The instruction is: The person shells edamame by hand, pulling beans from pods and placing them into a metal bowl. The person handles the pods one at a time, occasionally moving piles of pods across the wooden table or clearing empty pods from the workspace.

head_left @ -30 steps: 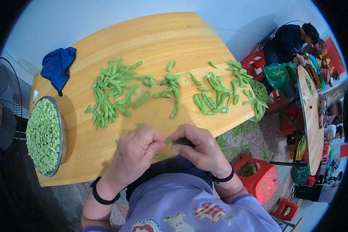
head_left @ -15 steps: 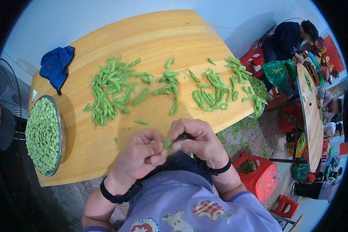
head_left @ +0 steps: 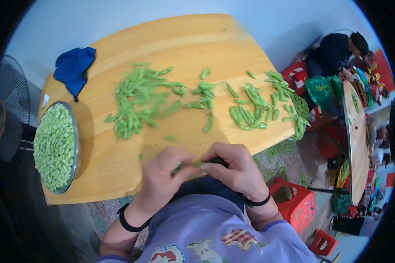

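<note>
My left hand [head_left: 169, 173] and my right hand [head_left: 232, 168] meet above the table's near edge, in front of my body. Between their fingertips shows a small part of a green bean pod [head_left: 198, 164], pinched by the right thumb and fingers. A pale green shelled bean [head_left: 177, 166] peeks out from the curled fingers of my left hand, which is blurred by motion. Something dark shows behind the right fingers; I cannot make it out. Beyond the hands lies a heap of bean pods [head_left: 134, 103], with a second group of pods [head_left: 250, 111] to the right.
A metal bowl [head_left: 76, 151] full of shelled beans stands at the left of the wooden table [head_left: 197, 39]. Behind it lies a blue cloth [head_left: 74, 68], with a fan [head_left: 11, 96] at far left. A red stool [head_left: 296, 204] is at right. A co-worker [head_left: 331, 55] sits beyond.
The view has shifted slightly, so the table's contents sit further right. My hands stay together at the pod; the left one has turned, showing more of its back.
</note>
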